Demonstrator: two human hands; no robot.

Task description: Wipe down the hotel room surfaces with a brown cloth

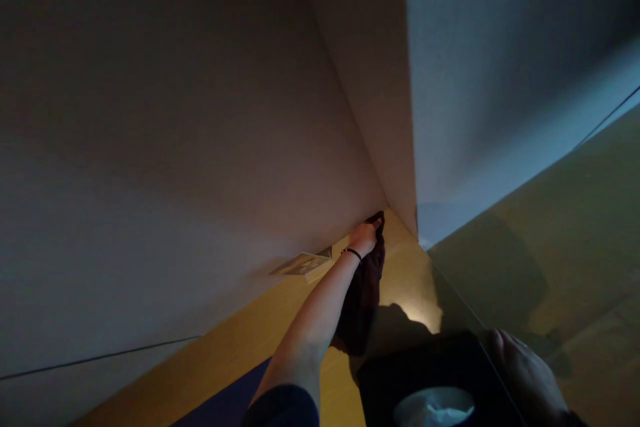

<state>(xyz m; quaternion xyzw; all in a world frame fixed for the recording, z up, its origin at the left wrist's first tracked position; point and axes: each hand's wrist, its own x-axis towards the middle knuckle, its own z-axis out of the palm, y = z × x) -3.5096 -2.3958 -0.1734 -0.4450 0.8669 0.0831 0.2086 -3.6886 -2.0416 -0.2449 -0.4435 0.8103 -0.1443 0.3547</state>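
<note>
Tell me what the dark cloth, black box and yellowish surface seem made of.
Dark cloth: matte fabric, judging by its limp folds.
Black box: flat-sided, dull, perhaps card or plastic; too dark to tell.
Yellowish surface: smooth, possibly laminate or wood, by its even tan colour.

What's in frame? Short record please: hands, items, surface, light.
left hand: on dark cloth, near wall corner; grip unclear
left wrist: dark bracelet
right hand: at right side of black tissue box
tissue: white, showing in oval opening
surface: yellowish, beside pale walls
light: dim, uneven, with shadows
</note>
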